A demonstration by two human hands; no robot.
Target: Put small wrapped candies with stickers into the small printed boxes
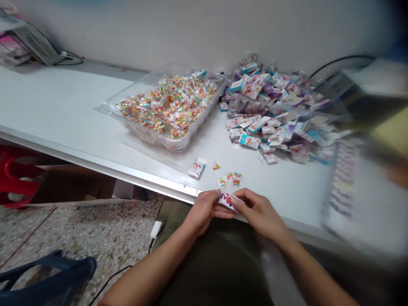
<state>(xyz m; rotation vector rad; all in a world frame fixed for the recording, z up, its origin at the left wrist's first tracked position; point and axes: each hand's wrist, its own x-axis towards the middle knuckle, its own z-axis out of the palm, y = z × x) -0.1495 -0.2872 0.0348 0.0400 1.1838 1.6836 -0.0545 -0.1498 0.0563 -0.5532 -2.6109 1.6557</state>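
Observation:
Between my two hands, at the table's front edge, is a small white cardboard box (pixel 227 200) with red and purple ovals printed on it. My left hand (pixel 208 208) grips its left end, fingers curled beneath. The thumb and fingers of my right hand (pixel 255 208) pinch its right end. Whether the box's flaps are open cannot be made out. Just beyond lie several small clear packets (pixel 236 182) with orange, green and yellow pieces inside. Left of those packets, a white and blue box (pixel 197 168) with a hand picture rests on the table.
A clear plastic tub (pixel 108 107) heaped with colourful packets stands on the white table (pixel 63 110). At the back right, small printed boxes (pixel 249 140) spill around another clear tub. A blurred stack of printed sheets (pixel 342 182) lies right. A blue stool (pixel 60 272) is below left.

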